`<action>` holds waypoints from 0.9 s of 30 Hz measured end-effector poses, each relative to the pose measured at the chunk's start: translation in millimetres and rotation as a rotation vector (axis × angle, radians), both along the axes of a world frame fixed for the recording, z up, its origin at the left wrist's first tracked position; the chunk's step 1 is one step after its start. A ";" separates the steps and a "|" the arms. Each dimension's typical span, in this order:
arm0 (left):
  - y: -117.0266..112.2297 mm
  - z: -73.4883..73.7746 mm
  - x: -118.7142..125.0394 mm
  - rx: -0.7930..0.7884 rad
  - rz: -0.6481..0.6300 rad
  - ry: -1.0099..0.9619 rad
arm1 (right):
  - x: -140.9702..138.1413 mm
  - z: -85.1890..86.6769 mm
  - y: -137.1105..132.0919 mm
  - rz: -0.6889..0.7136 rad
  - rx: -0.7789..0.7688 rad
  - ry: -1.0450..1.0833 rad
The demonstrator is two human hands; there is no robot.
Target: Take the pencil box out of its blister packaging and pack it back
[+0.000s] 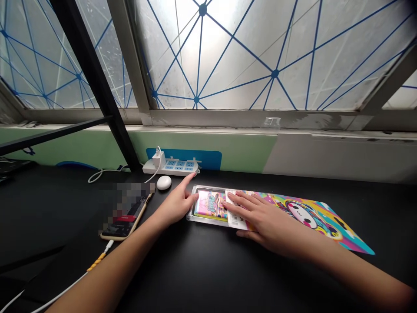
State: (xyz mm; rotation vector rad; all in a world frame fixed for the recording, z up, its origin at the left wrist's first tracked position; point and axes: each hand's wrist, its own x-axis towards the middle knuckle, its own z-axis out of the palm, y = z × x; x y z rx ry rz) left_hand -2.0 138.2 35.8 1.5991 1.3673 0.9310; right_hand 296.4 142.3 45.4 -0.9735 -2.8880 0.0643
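A clear plastic tray (191, 214) lies on the black table with a small pink-and-yellow printed packet (208, 204) in it. A colourful cartoon-printed card (302, 213) covers the tray's right part and stretches away to the right. My left hand (177, 202) is at the tray's left end, index finger stretched out and thumb by the rim; its other fingers are mostly hidden. My right hand (260, 213) rests over the card's left part, fingers along the top and thumb at the near edge, holding it. A white barcode label (236, 221) shows under those fingers.
A white power strip (182, 167) with a plugged-in charger (159, 159) stands by the wall. Near my left hand are a round white case (163, 182) and a phone (125, 221) on a charging cable (97, 262). A black metal post (97, 82) rises at left.
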 end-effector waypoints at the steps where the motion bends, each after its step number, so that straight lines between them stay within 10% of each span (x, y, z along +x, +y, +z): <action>1: 0.5 2.0 -2.8 0.003 -0.006 0.036 | 10.3 -3.0 -1.3 -0.015 0.011 -0.001; 7: 5.3 9.4 -16.8 0.005 -0.068 0.195 | 63.2 -17.6 -9.7 -0.057 0.089 -0.014; 14: -6.7 16.7 9.7 0.320 0.140 0.747 | 54.2 -19.1 3.4 -0.025 0.145 -0.005; 19: -8.2 12.0 67.2 0.388 -0.267 0.778 | 37.5 -22.4 22.6 0.051 0.160 0.009; 27: 4.7 7.7 82.1 0.287 -0.345 0.813 | 43.6 -20.4 27.8 0.049 0.110 0.035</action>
